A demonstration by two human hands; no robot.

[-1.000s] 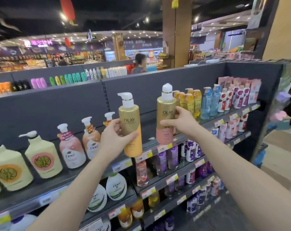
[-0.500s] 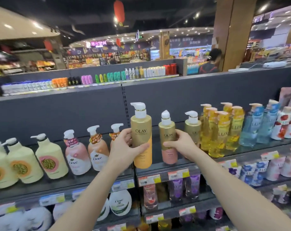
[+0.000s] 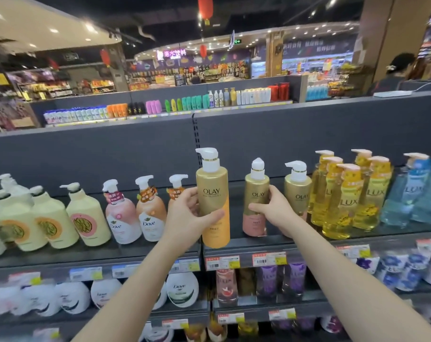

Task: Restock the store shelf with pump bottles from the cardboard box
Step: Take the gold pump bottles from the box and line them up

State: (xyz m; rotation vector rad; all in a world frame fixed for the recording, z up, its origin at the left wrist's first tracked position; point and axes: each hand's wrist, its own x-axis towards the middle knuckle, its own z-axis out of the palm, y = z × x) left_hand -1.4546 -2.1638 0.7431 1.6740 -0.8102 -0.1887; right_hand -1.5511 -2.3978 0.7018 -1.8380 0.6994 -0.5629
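1. one orange-bottomed pump bottle [image 3: 212, 193] is being clamped upright by the left hand [image 3: 187, 215] at the shelf [image 3: 246, 241] front edge.
2. the right hand [image 3: 277, 213] is clasping a pink-bottomed bottle [image 3: 255, 193] standing on the shelf.
3. a gold bottle [image 3: 297, 191] is standing beside it.

A supermarket: long grey shelves [image 3: 125, 253] carry rows of pump bottles [image 3: 150, 213] (Dove, Olay, Lux), their front edges lined with price tags [image 3: 220, 262]. Beyond stand further stocked aisles [image 3: 160, 95], a neon sign [image 3: 171, 54], red lanterns [image 3: 205, 7] and a person [image 3: 394, 77].
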